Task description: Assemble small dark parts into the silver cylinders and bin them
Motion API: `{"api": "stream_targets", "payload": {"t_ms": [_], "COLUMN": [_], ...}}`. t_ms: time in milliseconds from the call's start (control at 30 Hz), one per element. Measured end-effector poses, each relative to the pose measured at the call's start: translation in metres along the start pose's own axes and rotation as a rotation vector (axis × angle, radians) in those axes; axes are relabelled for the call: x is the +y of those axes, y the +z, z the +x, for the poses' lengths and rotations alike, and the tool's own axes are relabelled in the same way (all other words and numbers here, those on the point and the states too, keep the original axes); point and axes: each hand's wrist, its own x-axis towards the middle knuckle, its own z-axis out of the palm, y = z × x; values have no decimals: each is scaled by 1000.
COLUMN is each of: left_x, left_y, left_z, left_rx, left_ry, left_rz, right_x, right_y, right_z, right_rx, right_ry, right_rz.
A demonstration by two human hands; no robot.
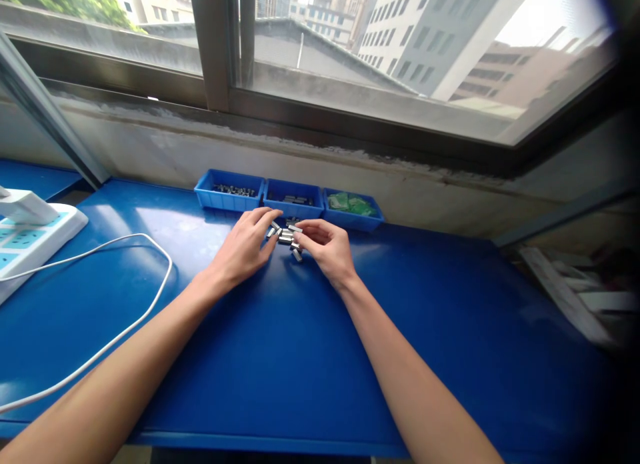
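Observation:
A small pile of short, shiny metal pieces (285,237) lies on the blue tabletop between my hands; their exact kind is too small to make out. My left hand (245,245) curves around the pile's left side, thumb and fingers apart, with pieces between the tips. On the other side, my right hand (327,247) pinches one metal piece (295,229) between thumb and fingertips, just above the pile. A single loose piece (297,255) rests at the near edge of the pile.
Three blue bins stand along the wall: one with small metal parts (200,192), one with longer metal pieces (293,209), one with green packets (350,203). At left are a white power strip (70,223) and a white cable (155,297). A window frame (350,121) rises behind.

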Motion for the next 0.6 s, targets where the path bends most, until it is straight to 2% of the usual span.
{"api": "stream_targets", "payload": {"t_ms": [133,233,600], "left_x": [-5,-6,-4], "left_y": [5,7,0], "left_z": [-3,-5,-1], "left_rx": [-173,-235,-234], "left_ry": [24,38,30], "left_rz": [71,90,61], "right_x": [1,1,0], "right_y": [-3,-4,-4], "right_z": [3,3,4], "right_rx": [28,43,119], "right_ry": [37,86,143], "right_rz": [106,169,166]}}
